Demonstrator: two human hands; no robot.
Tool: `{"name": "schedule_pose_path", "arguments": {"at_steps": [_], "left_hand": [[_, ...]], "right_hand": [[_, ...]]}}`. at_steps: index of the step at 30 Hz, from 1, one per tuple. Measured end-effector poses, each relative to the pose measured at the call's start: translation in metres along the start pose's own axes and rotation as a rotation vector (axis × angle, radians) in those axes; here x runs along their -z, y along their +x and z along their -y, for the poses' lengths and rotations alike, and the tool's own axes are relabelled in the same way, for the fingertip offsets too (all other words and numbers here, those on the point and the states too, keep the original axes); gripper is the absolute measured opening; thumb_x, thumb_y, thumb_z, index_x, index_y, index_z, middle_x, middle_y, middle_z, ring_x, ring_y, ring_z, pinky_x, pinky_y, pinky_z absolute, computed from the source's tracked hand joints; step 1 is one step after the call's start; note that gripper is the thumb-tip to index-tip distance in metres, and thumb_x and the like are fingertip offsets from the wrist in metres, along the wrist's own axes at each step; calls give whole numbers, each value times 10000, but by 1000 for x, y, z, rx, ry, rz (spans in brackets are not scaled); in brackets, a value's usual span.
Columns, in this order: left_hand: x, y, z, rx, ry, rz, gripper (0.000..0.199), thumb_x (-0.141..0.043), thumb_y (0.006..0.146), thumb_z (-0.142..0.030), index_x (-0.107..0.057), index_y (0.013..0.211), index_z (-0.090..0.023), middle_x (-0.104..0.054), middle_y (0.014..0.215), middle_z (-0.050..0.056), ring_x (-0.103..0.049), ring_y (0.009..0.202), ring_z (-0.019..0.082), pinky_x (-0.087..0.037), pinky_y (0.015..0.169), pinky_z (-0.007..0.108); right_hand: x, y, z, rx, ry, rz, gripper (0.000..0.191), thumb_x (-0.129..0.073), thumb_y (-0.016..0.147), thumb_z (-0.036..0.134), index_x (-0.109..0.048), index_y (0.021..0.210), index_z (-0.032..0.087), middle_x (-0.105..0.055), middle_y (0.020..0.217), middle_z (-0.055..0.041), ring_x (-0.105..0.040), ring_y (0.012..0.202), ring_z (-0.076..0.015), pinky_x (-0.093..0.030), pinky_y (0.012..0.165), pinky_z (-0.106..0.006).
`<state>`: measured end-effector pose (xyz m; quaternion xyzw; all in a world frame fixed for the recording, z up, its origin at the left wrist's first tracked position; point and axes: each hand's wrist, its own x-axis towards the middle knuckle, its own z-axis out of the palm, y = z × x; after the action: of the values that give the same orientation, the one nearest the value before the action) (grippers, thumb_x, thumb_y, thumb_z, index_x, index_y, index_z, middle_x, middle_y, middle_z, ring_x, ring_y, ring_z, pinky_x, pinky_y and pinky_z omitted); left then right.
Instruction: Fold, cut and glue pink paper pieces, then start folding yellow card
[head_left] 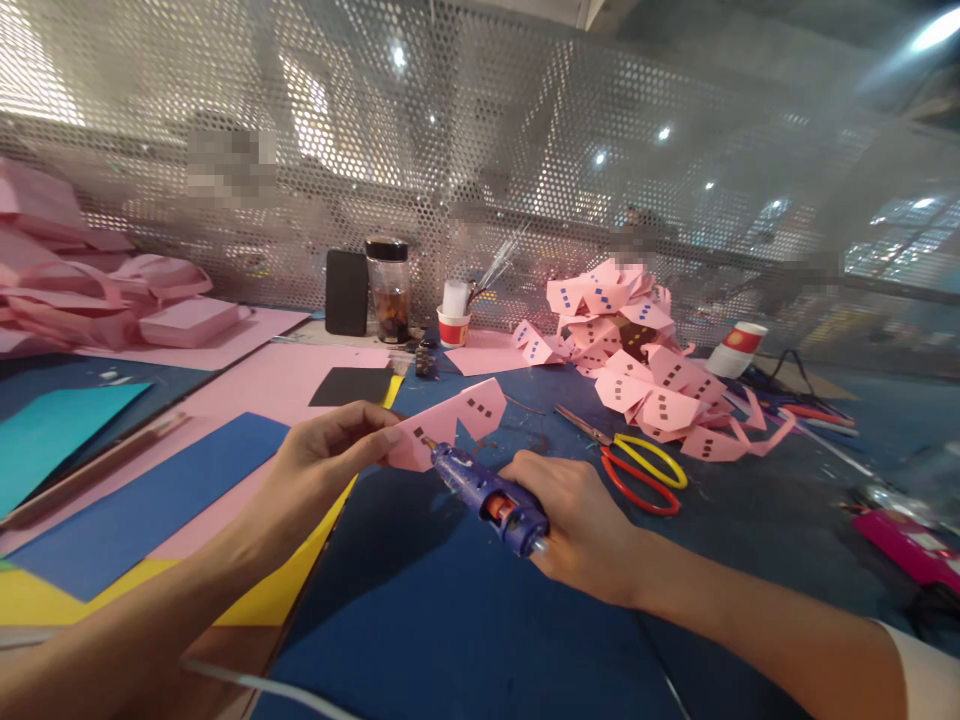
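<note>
A pink paper piece (450,420) with small dark squares is pinched at its left end by my left hand (334,450). My right hand (566,515) is wrapped round a blue glue gun (487,495). The gun's tip points up and left, at the dark squares on the left part of the paper; whether it touches cannot be told. To the right of my right hand lie scissors (641,475) with one red and one yellow handle, their blades partly open.
Pink paper pieces with dark or blue squares (652,390) are heaped at the back right. A jar (390,295), a black phone-like object (346,292) and a paper cup (453,325) stand behind. Coloured sheets, including a blue one (165,490), lie left. A pink tool (907,550) lies far right.
</note>
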<state>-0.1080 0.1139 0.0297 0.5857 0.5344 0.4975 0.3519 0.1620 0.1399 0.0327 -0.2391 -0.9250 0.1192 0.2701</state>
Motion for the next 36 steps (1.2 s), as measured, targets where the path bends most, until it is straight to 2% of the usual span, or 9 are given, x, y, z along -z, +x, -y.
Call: {"name": "schedule_pose_path", "arguments": {"at_steps": [12, 22, 27, 36], "left_hand": [[0, 0, 1, -4, 0, 12, 197, -656, 875, -420, -687, 823, -232, -696, 828, -22, -596, 812, 152, -423, 747, 241], [1, 0, -2, 2, 3, 12, 208, -653, 888, -414, -680, 820, -219, -665, 787, -35, -571, 787, 132, -401, 743, 238], [1, 0, -1, 0, -5, 5, 198, -657, 887, -406, -679, 819, -222, -670, 782, -43, -574, 783, 123, -405, 744, 227], [2, 1, -4, 15, -5, -10, 217, -644, 880, -401, -685, 829, -195, -719, 821, 0, -607, 822, 164, -426, 773, 260]], "right_hand": [[1, 0, 0, -9, -11, 6, 53, -534, 874, 184, -530, 924, 199, -597, 812, 0, -543, 689, -137, -370, 636, -266], [-1, -3, 0, 9, 8, -11, 154, -559, 812, 127, -526, 944, 200, -582, 821, 10, -543, 691, -130, -373, 641, -258], [0, -3, 0, 16, 3, -16, 127, -555, 830, 140, -521, 936, 200, -570, 814, 13, -526, 680, -127, -365, 634, -260], [0, -5, -1, 5, -21, -23, 38, -542, 886, 206, -514, 909, 194, -561, 779, 14, -517, 659, -125, -351, 614, -260]]}}
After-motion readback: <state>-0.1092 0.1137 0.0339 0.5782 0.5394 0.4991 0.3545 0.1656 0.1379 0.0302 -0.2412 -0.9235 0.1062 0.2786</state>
